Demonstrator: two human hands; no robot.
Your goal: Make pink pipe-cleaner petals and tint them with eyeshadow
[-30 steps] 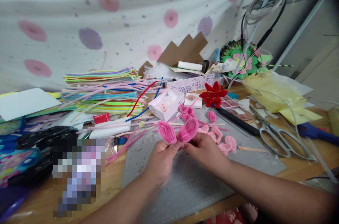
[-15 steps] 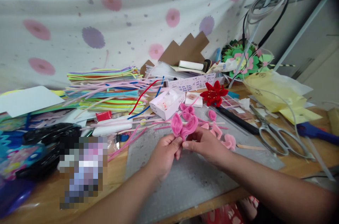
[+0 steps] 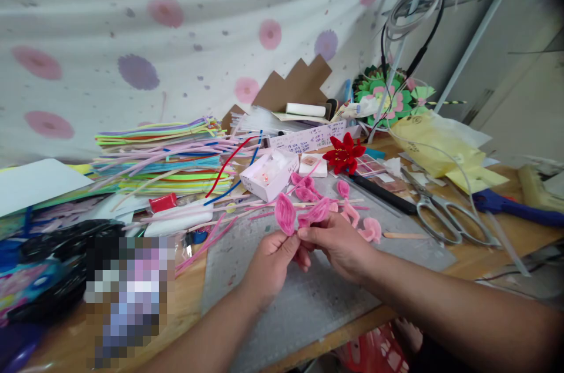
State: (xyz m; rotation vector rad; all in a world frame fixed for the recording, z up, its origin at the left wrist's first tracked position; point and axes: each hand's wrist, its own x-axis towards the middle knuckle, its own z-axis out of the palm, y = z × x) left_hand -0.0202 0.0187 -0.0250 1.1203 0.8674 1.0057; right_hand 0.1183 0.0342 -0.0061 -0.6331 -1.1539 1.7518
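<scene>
My left hand point(image 3: 275, 258) pinches the base of a pink fuzzy petal point(image 3: 285, 214) that stands nearly upright. Touching it at the fingertips, my right hand point(image 3: 337, 241) is closed on a second pink petal point(image 3: 315, 212), which leans to the right. Both petals look shaped from pipe cleaner. Their lower ends are hidden by my fingers. Just behind them on the grey cutting mat point(image 3: 308, 308) lie more pink looped pieces point(image 3: 305, 188). Paler pink curled pieces point(image 3: 371, 229) rest right of my hands.
Large scissors point(image 3: 440, 223) and a black-handled tool point(image 3: 390, 195) lie at the right. A red flower point(image 3: 344, 153) stands behind, beside a small white box point(image 3: 268, 178). Bundles of coloured pipe cleaners point(image 3: 163, 155) are stacked at the back left. A black plastic bag point(image 3: 66, 255) sits at the left.
The two petals have spread further apart, and the right one now tilts down to the right. The camera view has turned slightly right, so the scene sits further left.
</scene>
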